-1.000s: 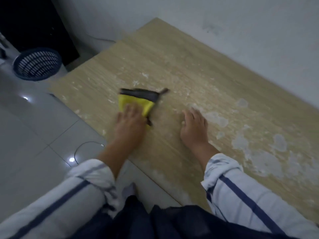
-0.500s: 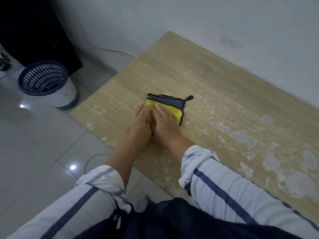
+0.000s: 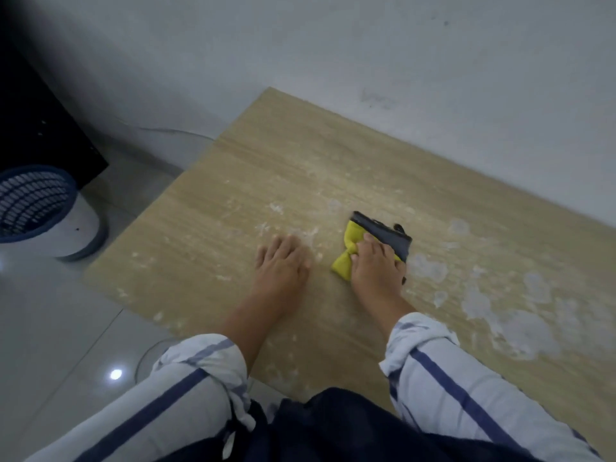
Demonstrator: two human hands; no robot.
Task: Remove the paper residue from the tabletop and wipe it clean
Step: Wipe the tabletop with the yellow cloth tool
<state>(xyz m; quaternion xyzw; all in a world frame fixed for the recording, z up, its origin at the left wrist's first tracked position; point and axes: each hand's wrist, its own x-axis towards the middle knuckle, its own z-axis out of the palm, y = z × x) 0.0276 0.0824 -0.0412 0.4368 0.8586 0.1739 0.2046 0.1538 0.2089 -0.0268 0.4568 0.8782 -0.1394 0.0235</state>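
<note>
Cloth handed over: the right hand (image 3: pixel 376 265) now works the cloth (image 3: pixel 383 230), and the left hand (image 3: pixel 281 261) lies flat just left of it.

A second ago the left hand held the cloth alone, then both hands met on it. Now the hands are apart: the right grips the cloth and bunches its yellow side, while the left is spread, holding nothing, on the tabletop (image 3: pixel 266 161). The heaviest paper residue (image 3: pixel 520 328) lies right of the cloth, so the swap probably readies a wipe toward those patches; most of the cleaning seems still ahead. The right hand covers the cloth's near half, the fingertips are blurred, and the residue further right of the cloth runs out of frame.
</note>
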